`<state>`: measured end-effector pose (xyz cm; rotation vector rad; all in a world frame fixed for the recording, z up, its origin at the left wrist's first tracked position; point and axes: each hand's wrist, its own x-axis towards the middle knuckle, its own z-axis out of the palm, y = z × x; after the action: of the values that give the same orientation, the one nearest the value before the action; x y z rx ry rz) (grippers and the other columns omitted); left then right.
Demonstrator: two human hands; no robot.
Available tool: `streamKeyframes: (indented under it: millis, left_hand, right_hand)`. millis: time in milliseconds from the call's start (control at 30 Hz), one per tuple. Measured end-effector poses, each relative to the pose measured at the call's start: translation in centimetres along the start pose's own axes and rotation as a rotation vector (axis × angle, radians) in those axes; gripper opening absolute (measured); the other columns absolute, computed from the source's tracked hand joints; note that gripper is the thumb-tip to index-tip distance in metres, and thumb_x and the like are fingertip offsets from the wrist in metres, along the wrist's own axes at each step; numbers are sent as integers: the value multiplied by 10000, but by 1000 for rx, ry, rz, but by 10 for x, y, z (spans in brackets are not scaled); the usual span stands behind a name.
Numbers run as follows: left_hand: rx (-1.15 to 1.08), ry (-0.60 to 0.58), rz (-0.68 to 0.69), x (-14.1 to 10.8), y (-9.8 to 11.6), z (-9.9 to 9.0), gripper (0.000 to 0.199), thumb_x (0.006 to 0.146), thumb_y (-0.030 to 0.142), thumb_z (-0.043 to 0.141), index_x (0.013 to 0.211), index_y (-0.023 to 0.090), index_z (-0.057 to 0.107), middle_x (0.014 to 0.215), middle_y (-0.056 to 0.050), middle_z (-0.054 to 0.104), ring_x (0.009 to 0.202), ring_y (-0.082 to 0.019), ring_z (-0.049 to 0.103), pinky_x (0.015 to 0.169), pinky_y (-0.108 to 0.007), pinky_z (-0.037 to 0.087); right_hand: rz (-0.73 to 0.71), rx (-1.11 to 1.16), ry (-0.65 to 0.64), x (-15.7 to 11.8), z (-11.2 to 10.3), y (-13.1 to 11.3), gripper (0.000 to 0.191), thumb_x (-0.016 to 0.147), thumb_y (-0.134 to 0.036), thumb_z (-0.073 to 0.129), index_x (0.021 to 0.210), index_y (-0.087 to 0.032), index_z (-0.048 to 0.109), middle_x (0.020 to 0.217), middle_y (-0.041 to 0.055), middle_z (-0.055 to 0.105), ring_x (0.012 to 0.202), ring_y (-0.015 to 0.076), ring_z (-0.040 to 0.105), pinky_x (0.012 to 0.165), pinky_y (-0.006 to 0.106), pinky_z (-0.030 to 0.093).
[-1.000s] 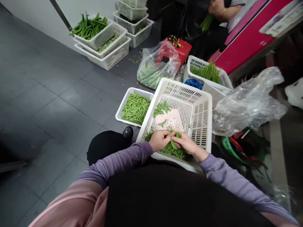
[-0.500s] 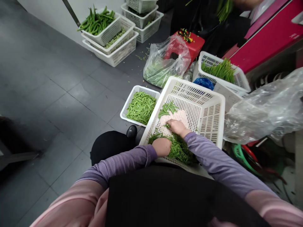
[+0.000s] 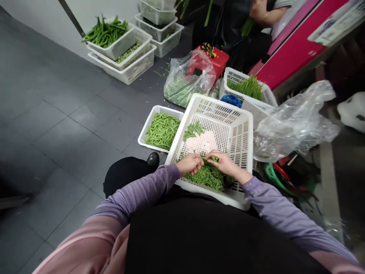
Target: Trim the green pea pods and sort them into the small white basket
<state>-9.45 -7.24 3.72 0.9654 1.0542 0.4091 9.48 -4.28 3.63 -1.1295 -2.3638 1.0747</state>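
Both of my hands meet over the near part of a large white basket [image 3: 248,133]. My right hand [image 3: 225,164] is closed around a few green pea pods [image 3: 215,158]. The fingers of my left hand [image 3: 189,163] pinch the left end of a pod that reaches across from the right hand. Beneath them lies a heap of thin green strings and trimmings [image 3: 209,179]. Farther in, a small group of loose pea pods [image 3: 193,130] rests by a pale pink patch [image 3: 201,142] on the basket floor; what the patch is, I cannot tell.
A smaller white basket [image 3: 140,139] full of pods stands left of the large one. Beyond are a clear plastic bag [image 3: 188,82], a red stool [image 3: 218,62] and a basket of green stalks [image 3: 246,86]. Stacked baskets [image 3: 128,74] line the wall. Another person's hand [image 3: 259,10] holds greens.
My right hand has drawn back from the pink patch with pods in it. My left hand has risen off the trimmings, and the two now meet at a pod. The view has shifted slightly right.
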Motion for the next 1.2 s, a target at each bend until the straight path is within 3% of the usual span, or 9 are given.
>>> streamKeyframes:
  millis: [200, 367, 567, 667, 767, 900, 1033, 1133, 1200]
  left_hand:
    - [-172, -172, 28, -12, 9, 6, 146, 723, 253, 405, 631, 156, 464, 462, 51, 389, 326, -46, 330, 301, -155, 199]
    - [-147, -183, 47, -17, 8, 14, 141, 662, 199, 403, 526, 172, 375, 403, 65, 272, 320, -41, 218, 328, -179, 149]
    - [706, 90, 29, -7, -17, 11, 160, 626, 213, 510, 479, 156, 480, 454, -7, 436, 487, -106, 434, 460, -207, 326]
    - [836, 146, 100, -4, -21, 6, 99, 628, 208, 551, 688, 147, 602, 632, -32, 565, 609, -127, 507, 560, -213, 379]
    - [624, 89, 281, -6, -13, 9, 439, 693, 313, 551, 1107, 173, 516, 922, -38, 592, 629, -102, 525, 587, -213, 410]
    - [533, -86, 304, -9, -2, 16, 351, 830, 370, 358, 1013, 152, 562, 798, -19, 598, 523, -83, 499, 528, -213, 401]
    - [905, -12, 296, -11, -2, 14, 296, 806, 298, 397, 682, 142, 616, 613, -31, 583, 566, -130, 517, 573, -243, 394]
    - [1120, 11, 291, -16, -2, 13, 280, 788, 307, 429, 670, 154, 631, 629, -58, 603, 613, -164, 550, 589, -259, 399]
    - [1148, 36, 325, -20, 0, 13, 276, 794, 306, 423, 690, 166, 637, 663, -60, 619, 634, -165, 562, 596, -254, 402]
  right_hand:
    - [3, 38, 0, -18, -12, -25, 141, 797, -292, 524, 823, -198, 626, 809, 58, 608, 784, 174, 557, 722, 309, 430]
    - [153, 315, 130, -32, 5, -36, 163, 750, -338, 576, 810, -189, 607, 791, 37, 595, 653, 144, 542, 625, 289, 435]
    - [386, 873, 489, -39, 27, -35, 222, 686, -347, 639, 814, -209, 521, 538, -66, 446, 424, 81, 407, 443, 233, 364]
    - [395, 957, 556, -42, 21, -30, 227, 665, -322, 664, 800, -208, 521, 533, -70, 418, 428, 72, 390, 434, 221, 363]
    - [406, 957, 548, -44, 18, -27, 244, 656, -329, 675, 807, -206, 528, 539, -67, 420, 431, 69, 383, 426, 215, 362]
    - [428, 768, 436, -44, 25, -27, 234, 716, -387, 605, 841, -200, 541, 515, -64, 405, 422, 85, 375, 433, 237, 382]
    - [301, -28, 295, -43, 19, -31, 218, 798, -314, 495, 951, -191, 588, 759, 49, 555, 610, 151, 511, 526, 264, 414]
    - [11, -500, -27, -37, 5, -38, 242, 794, -187, 474, 1006, -216, 587, 904, 77, 561, 775, 175, 532, 611, 255, 412]
    - [-92, -493, -220, -28, -1, -42, 184, 777, -163, 486, 913, -206, 602, 850, 63, 559, 750, 164, 523, 621, 252, 404]
